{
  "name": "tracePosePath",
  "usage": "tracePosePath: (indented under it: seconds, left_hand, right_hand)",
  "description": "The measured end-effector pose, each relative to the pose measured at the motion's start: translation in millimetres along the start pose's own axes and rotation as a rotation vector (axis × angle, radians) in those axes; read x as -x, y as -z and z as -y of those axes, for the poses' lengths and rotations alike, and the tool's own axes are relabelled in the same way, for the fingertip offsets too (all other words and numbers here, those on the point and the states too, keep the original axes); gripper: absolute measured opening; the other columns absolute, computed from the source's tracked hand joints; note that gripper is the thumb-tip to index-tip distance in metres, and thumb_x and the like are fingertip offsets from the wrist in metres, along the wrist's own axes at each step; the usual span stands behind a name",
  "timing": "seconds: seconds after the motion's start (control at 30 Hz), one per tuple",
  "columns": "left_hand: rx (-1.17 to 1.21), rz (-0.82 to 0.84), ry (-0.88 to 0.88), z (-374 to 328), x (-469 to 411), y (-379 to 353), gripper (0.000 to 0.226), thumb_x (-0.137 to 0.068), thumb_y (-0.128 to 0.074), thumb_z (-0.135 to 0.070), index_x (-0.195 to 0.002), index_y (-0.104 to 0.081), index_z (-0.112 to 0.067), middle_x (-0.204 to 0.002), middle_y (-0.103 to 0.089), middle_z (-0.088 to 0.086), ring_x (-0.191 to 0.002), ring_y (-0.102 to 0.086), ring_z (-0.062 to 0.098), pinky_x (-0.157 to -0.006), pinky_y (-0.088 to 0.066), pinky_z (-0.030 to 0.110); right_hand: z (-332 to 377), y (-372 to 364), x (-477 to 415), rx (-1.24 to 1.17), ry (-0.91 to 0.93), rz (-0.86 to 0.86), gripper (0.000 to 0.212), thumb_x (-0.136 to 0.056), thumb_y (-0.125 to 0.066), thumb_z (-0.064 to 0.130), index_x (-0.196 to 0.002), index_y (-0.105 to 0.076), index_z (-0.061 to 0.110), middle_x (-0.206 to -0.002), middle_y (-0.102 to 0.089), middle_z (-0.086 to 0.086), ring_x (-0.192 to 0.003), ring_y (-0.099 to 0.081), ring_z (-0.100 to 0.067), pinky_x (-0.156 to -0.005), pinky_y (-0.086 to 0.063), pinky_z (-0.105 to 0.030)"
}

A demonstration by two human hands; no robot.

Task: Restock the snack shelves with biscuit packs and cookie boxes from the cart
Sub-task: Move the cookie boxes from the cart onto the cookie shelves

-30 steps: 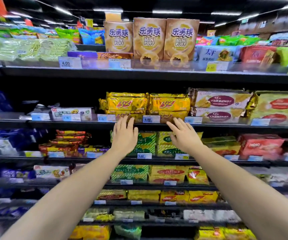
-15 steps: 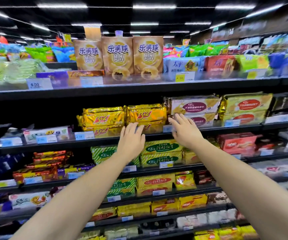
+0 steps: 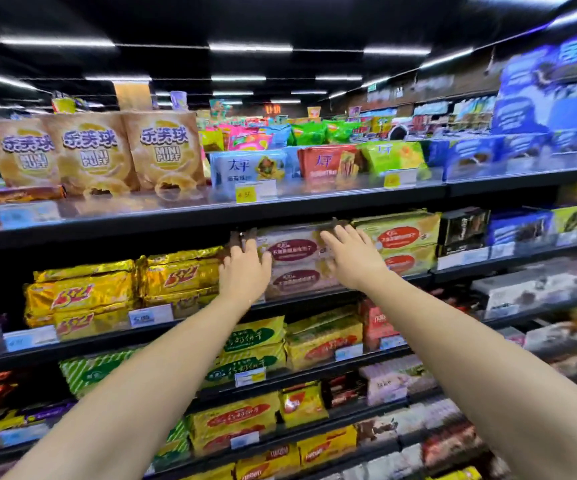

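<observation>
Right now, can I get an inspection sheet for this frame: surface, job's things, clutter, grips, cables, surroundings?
Surface: dark shelf rail carrying price tags.
Job's things: two stacked beige biscuit packs below the top shelf; cart not in view.
Clutter: nothing seen.
Grips: left grip touches the stack's left end; right grip, fingers straight, touches its right end.
Cables: nothing seen.
Surroundings: Mini Puff bags above, gold packs to the left, ceiling strip lights.

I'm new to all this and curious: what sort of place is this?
Most likely a supermarket snack aisle: long black shelves packed with gold biscuit packs, Mini Puff bags above, and price tags along the shelf edges.
</observation>
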State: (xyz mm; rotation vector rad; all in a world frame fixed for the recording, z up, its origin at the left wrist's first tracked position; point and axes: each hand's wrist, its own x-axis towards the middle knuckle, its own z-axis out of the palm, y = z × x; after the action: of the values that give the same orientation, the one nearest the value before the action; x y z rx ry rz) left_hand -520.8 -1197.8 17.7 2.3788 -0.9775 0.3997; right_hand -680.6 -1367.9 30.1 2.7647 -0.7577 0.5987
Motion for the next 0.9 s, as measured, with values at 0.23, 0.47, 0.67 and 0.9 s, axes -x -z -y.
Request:
tracePosePath:
  seconds: [0.23, 0.47, 0.67, 0.9]
  left_hand:
    - [-0.087, -0.001, 0.152, -32.5, -23.7, -21.7, 0.046, -0.094, -0.052, -0.056, -0.107, -0.063, -0.014, -0.116, -0.065, 0.021, -0.107, -0.062, 0.044, -0.092, -0.047, 0.048]
    - [-0.150, -0.037, 0.189, -51.1, -29.0, -37.8, 0.046, -0.091, -0.057, -0.054, -0.103, -0.068, -0.011, -0.108, -0.069, 0.021, -0.104, -0.063, 0.044, -0.092, -0.049, 0.047]
    - [-0.195, -0.053, 0.179, -52.2, -26.8, -41.8, 0.052, -0.092, -0.053, -0.058, -0.106, -0.067, -0.010, -0.111, -0.067, 0.026, -0.111, -0.058, 0.048, -0.101, -0.046, 0.053]
    - [-0.284, -0.147, 0.075, -62.6, -3.6, -60.0, 0.045, -0.093, -0.054, -0.051, -0.117, -0.065, -0.015, -0.139, -0.049, 0.027, -0.141, -0.023, 0.051, -0.117, 0.001, 0.064]
  right_hand:
    - [-81.2, 0.2, -10.4, 0.025, -0.091, 0.045, 0.050, -0.098, -0.044, 0.037, -0.144, -0.037, 0.020, -0.143, -0.044, -0.011, -0.134, -0.037, -0.035, -0.113, -0.027, -0.047]
    - [-114.5, -1.1, -13.5, -0.025, -0.080, 0.121, 0.041, -0.097, -0.044, 0.036, -0.132, -0.046, 0.015, -0.134, -0.053, -0.012, -0.127, -0.045, -0.034, -0.107, -0.034, -0.048]
    - [-119.2, -0.5, -13.7, -0.058, -0.054, 0.128, 0.038, -0.098, -0.044, 0.035, -0.130, -0.047, 0.013, -0.132, -0.052, -0.014, -0.123, -0.047, -0.035, -0.101, -0.039, -0.049]
    - [-112.2, -15.5, 4.1, -0.040, -0.022, 0.072, 0.054, -0.101, -0.041, 0.037, -0.149, -0.029, 0.015, -0.153, -0.033, -0.013, -0.142, -0.027, -0.036, -0.117, -0.023, -0.051]
